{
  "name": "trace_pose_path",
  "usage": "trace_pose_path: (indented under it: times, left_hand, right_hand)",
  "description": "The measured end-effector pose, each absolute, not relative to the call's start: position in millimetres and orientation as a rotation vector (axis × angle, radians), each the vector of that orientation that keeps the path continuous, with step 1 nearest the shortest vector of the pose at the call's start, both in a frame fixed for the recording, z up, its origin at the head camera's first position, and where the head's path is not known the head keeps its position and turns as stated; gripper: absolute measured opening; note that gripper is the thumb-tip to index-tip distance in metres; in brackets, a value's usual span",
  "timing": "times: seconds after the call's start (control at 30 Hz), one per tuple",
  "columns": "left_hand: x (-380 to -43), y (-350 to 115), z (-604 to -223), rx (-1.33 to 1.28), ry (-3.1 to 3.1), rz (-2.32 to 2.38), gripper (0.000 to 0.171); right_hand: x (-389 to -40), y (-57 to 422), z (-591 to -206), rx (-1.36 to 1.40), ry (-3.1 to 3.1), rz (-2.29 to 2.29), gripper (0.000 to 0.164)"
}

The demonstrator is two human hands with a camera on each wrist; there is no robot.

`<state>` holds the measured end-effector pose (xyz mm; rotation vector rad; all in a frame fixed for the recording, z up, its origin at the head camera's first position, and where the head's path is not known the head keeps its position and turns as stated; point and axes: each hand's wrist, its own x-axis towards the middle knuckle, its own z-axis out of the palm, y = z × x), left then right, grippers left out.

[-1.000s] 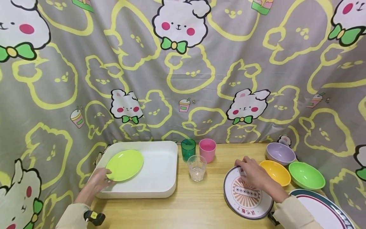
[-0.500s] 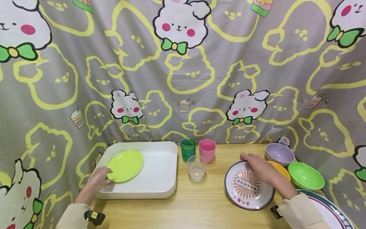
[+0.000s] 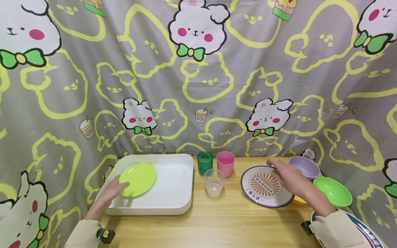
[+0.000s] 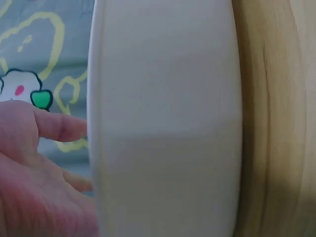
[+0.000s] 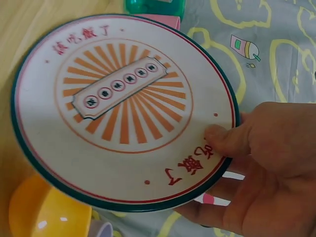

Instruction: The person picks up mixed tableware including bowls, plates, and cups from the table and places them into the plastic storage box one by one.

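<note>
My right hand (image 3: 289, 177) pinches the edge of a white plate (image 5: 128, 173) with a dark rim and an orange sunburst print. In the right wrist view the thumb presses on the plate's face and the fingers lie behind it. The plate is tilted above the table. A lime-green plate (image 3: 138, 179) lies in the white tray (image 3: 173, 203) on the left. My left hand (image 3: 112, 192) is over the tray's left side, at the green plate's edge. Its fingers look loosely extended in the left wrist view, partly hidden behind the tray wall (image 4: 165, 108).
A green cup (image 3: 204, 163), a pink cup (image 3: 225, 164) and a clear glass (image 3: 214, 184) stand right of the tray. Purple (image 3: 305, 167), green (image 3: 333, 191) and mostly hidden yellow (image 5: 49, 210) bowls sit at the right. A large plate (image 3: 363, 227) lies at the front right.
My right hand has lifted the white plate and carried it up toward the back, uncovering table. My left hand has shifted slightly and its hold on the green plate's edge looks loosened.
</note>
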<state>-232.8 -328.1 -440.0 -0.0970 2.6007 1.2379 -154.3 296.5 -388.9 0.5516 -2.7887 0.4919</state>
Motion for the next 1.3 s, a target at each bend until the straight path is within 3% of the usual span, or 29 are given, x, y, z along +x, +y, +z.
trace_pose_path:
  times: [0.5, 0.8, 1.3]
  left_hand:
    - [-223, -296, -427, 0.218, 2.962, 1.251, 0.068]
    - [-229, -274, -430, 0.341, 2.983, 1.536, 0.058]
    - [-232, -235, -424, 0.507, 2.696, 1.906, 0.05]
  right_hand:
    - [-151, 322, -389, 0.322, -2.478, 0.45, 0.03]
    - [-142, 330, -393, 0.05, -2.435, 0.671, 0.028]
    - [-139, 338, -409, -0.469, -2.266, 1.094, 0.044]
